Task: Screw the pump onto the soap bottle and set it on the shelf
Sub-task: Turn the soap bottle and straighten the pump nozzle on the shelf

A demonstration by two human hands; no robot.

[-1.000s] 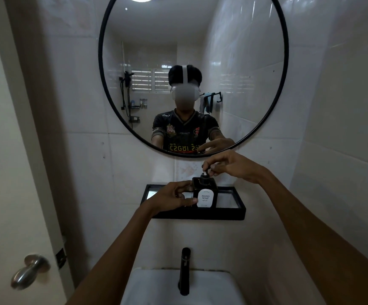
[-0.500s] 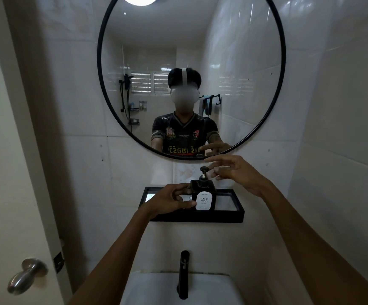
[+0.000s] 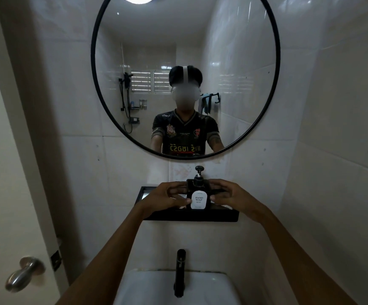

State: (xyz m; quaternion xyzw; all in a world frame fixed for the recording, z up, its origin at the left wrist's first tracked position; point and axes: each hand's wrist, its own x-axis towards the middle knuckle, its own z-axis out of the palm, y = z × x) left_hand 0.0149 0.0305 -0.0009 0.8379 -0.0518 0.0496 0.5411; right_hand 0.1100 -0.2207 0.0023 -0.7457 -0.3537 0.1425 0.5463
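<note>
A square black soap bottle (image 3: pixel 198 197) with a white "HAND SOAP" label stands upright on the black wall shelf (image 3: pixel 191 216). The black pump (image 3: pixel 199 172) sits on the bottle's neck, its head raised. My left hand (image 3: pixel 167 198) holds the bottle's left side, thumb against the front by the label. My right hand (image 3: pixel 230 197) holds its right side with the fingers curled around it. Both hands hide the bottle's side faces and most of the shelf's inside.
A round black-framed mirror (image 3: pixel 95 89) hangs above the shelf and shows a person in a dark shirt. Below are a black faucet (image 3: pixel 179 272) and a white sink (image 3: pixel 156 289). A door with a metal knob (image 3: pixel 23 274) is at left; a tiled wall is close on the right.
My right hand has left the pump head and come down onto the bottle's right side. My left hand has stayed on the bottle. The view has tilted slightly.
</note>
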